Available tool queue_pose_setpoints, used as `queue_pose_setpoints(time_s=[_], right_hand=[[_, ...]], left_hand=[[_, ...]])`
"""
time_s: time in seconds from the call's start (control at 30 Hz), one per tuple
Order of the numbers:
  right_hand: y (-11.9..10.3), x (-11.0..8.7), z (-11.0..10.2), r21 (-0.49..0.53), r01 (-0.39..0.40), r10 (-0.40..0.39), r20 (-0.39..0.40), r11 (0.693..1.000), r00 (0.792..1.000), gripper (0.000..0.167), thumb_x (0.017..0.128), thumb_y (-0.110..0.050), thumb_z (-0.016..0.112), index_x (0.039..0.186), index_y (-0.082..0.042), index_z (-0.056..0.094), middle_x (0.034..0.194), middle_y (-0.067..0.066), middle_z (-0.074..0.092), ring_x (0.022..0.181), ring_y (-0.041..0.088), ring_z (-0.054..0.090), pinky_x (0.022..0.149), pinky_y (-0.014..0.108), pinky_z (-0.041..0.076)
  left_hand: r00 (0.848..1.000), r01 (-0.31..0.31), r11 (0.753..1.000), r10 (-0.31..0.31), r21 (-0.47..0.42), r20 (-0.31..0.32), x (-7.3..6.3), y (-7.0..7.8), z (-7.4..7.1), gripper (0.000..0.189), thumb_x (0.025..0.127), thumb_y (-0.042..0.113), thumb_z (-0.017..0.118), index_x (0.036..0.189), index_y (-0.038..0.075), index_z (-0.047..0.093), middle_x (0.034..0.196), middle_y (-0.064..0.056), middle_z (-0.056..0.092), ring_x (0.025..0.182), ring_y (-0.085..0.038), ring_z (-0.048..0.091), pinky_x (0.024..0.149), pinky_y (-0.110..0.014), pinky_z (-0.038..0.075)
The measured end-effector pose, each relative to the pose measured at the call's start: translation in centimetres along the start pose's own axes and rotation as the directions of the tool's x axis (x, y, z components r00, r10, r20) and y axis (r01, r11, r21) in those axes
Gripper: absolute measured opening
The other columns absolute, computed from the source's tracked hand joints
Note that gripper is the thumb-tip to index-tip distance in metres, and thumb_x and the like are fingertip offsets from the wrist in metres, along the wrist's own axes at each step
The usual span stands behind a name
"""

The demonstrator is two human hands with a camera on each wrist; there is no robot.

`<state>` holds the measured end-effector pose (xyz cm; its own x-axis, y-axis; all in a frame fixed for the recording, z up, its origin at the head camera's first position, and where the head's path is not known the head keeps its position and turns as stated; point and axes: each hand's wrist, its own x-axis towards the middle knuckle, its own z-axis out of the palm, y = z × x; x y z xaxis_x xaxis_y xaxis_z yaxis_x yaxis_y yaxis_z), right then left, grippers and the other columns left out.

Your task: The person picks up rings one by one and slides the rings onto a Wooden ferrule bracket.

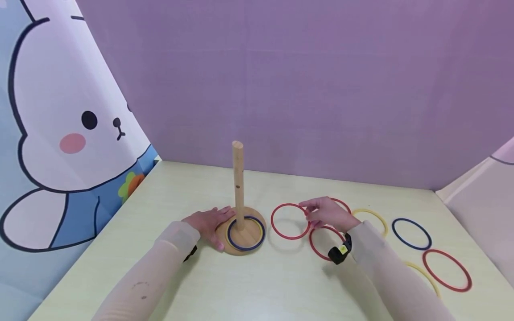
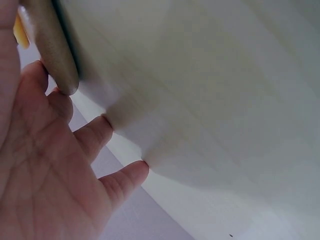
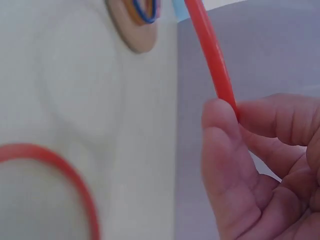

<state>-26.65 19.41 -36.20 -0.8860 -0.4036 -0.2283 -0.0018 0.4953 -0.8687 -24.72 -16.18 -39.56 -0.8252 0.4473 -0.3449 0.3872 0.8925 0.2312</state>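
Observation:
Between thumb and fingers, my right hand point(image 1: 330, 213) pinches a red ring point(image 1: 290, 204) at its right side, just right of the wooden stand. A shadow below the ring shows it is raised off the table, and the right wrist view has the pinch on the red ring point(image 3: 212, 50) up close. My left hand point(image 1: 209, 224) rests with spread fingers against the left edge of the stand's round base point(image 1: 257, 215). From that base rises an upright wooden peg point(image 1: 238, 178). A blue ring point(image 1: 263, 232) and a yellow ring lie around the peg, the blue on top.
On the table's right half lie another red ring point(image 1: 321, 257) under the right wrist, a red ring partly behind the hand, a yellow ring point(image 1: 386, 227), a blue ring point(image 1: 411, 246), a red ring point(image 1: 447, 287) and a yellow ring point(image 1: 425, 274). A purple cloth point(image 1: 281, 89) hangs behind the table.

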Motion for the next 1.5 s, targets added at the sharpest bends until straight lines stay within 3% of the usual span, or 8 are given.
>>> queue_pose_setpoints(time_s=[0.37, 0.57, 0.77, 0.97, 1.2, 1.33, 1.5], right_hand=[[-4.7, -1.2, -2.8, -0.062, 0.069, -0.066, 0.045, 0.996, 0.997, 0.047, 0.087, 0.0, 0.058, 0.133, 0.004, 0.052, 0.093, 0.014, 0.057, 0.073, 0.025, 0.064, 0.072, 0.038, 0.056], [-7.2, -2.2, -4.2, -0.064, 0.07, -0.068, 0.035, 0.995, 0.997, 0.046, 0.089, -0.001, 0.057, 0.134, 0.004, 0.052, 0.094, 0.014, 0.058, 0.076, 0.027, 0.064, 0.074, 0.038, 0.056], [-10.7, -2.9, -4.9, -0.082, 0.107, -0.107, 0.002, 0.991, 0.994, 0.044, 0.089, 0.0, 0.059, 0.132, 0.005, 0.054, 0.091, 0.014, 0.061, 0.074, 0.024, 0.065, 0.07, 0.033, 0.057], [-13.5, -2.3, -4.5, -0.024, 0.15, -0.152, -0.053, 0.988, 0.987, 0.041, 0.09, 0.0, 0.059, 0.131, 0.001, 0.057, 0.091, 0.014, 0.065, 0.076, 0.021, 0.066, 0.075, 0.035, 0.056], [-15.1, -2.1, -3.9, 0.078, 0.188, -0.183, -0.066, 0.979, 0.981, 0.042, 0.091, 0.001, 0.057, 0.133, 0.001, 0.055, 0.089, 0.01, 0.066, 0.072, 0.019, 0.067, 0.074, 0.032, 0.056], [-16.4, -2.1, -3.5, 0.19, 0.257, -0.23, -0.153, 0.948, 0.961, 0.041, 0.091, 0.002, 0.055, 0.132, 0.002, 0.055, 0.087, 0.009, 0.066, 0.068, 0.017, 0.064, 0.069, 0.028, 0.056], [-18.1, -2.5, -1.7, 0.399, 0.325, -0.235, -0.26, 0.857, 0.937, 0.041, 0.091, 0.001, 0.057, 0.132, 0.0, 0.056, 0.087, 0.011, 0.065, 0.065, 0.017, 0.062, 0.067, 0.024, 0.055]], left_hand=[[1.0, 0.016, 1.0, -0.015, -0.009, 0.019, 0.3, 0.3, -0.2, 0.105, 0.067, 0.043, 0.085, 0.151, 0.014, 0.028, 0.157, -0.006, 0.023, 0.139, -0.042, 0.024, 0.099, -0.061, 0.036], [1.0, -0.007, 1.0, 0.007, 0.009, 0.013, 0.6, 0.3, -0.3, 0.108, 0.067, 0.044, 0.085, 0.151, 0.01, 0.027, 0.157, -0.009, 0.024, 0.138, -0.045, 0.025, 0.098, -0.062, 0.036], [1.0, 0.007, 1.0, -0.007, -0.001, 0.018, 0.7, 0.2, -0.5, 0.108, 0.067, 0.044, 0.085, 0.152, 0.013, 0.026, 0.158, -0.007, 0.021, 0.139, -0.043, 0.023, 0.099, -0.063, 0.034], [1.0, -0.005, 0.999, 0.006, -0.035, 0.02, 0.4, 0.2, -0.6, 0.107, 0.066, 0.046, 0.085, 0.152, 0.016, 0.028, 0.158, -0.006, 0.023, 0.139, -0.044, 0.024, 0.099, -0.063, 0.034], [0.999, -0.009, 0.998, 0.012, -0.067, 0.045, 0.6, 0.4, 0.2, 0.106, 0.067, 0.043, 0.085, 0.151, 0.013, 0.029, 0.157, -0.007, 0.023, 0.139, -0.044, 0.023, 0.099, -0.061, 0.035], [1.0, -0.002, 1.0, 0.002, -0.025, 0.023, 0.7, 0.3, -0.2, 0.104, 0.068, 0.039, 0.086, 0.151, 0.014, 0.029, 0.158, -0.007, 0.023, 0.139, -0.043, 0.024, 0.098, -0.061, 0.036], [1.0, 0.016, 1.0, -0.015, -0.024, 0.023, 0.5, 0.1, -0.8, 0.105, 0.068, 0.038, 0.086, 0.152, 0.015, 0.027, 0.158, -0.006, 0.021, 0.14, -0.043, 0.022, 0.099, -0.062, 0.035]])
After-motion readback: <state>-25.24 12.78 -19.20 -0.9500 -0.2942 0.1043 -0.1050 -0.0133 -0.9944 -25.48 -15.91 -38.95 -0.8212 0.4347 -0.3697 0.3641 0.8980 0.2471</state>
